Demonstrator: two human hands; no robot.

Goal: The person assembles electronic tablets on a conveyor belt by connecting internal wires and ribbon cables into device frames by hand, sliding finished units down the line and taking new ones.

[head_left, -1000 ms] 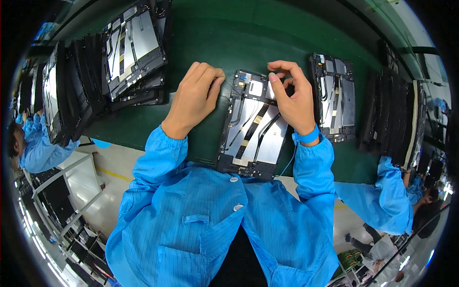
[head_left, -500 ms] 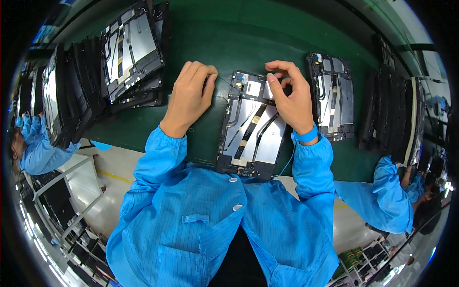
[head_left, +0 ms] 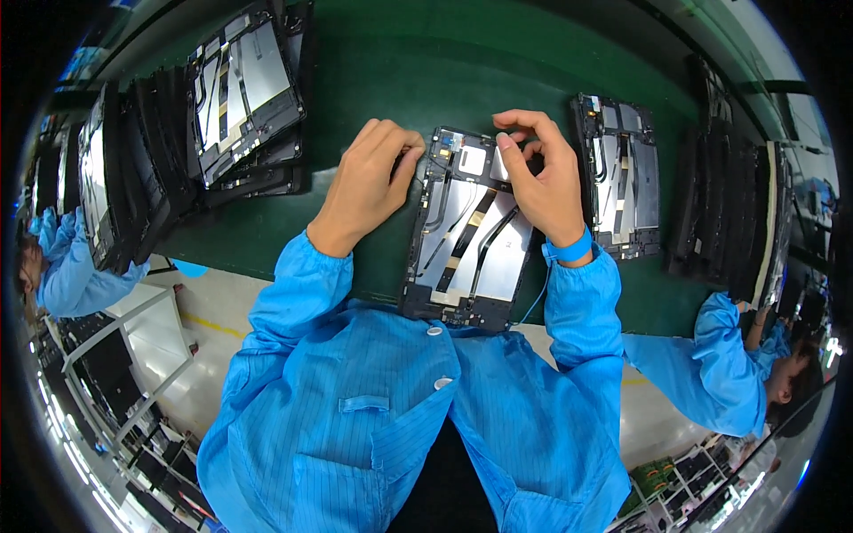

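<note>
An opened tablet (head_left: 498, 253), with a silvery inside, black frame and dark ribbon cables, lies upright before me at the bench's near edge. My left hand (head_left: 369, 182) is closed in a pinch by its upper left corner, on a thin dark wire (head_left: 433, 163) that curves to that corner. The fingertips partly hide the wire's end. At the upper right corner, my right hand (head_left: 546, 178) grips the tablet's edge, thumb on top and forefinger curled beyond the rim. A blue band (head_left: 569, 250) with a cord circles my right wrist.
Another opened tablet (head_left: 622, 182) lies to the right of my hand. More tablets are stacked (head_left: 244, 89) at the far left, beside a row standing on edge (head_left: 147, 151). A similar row (head_left: 715, 200) stands at right. Co-workers in blue sit on both sides.
My left hand has moved right, closer to the tablet's corner, and the wire between them now shows less length. The right hand stays on the tablet.
</note>
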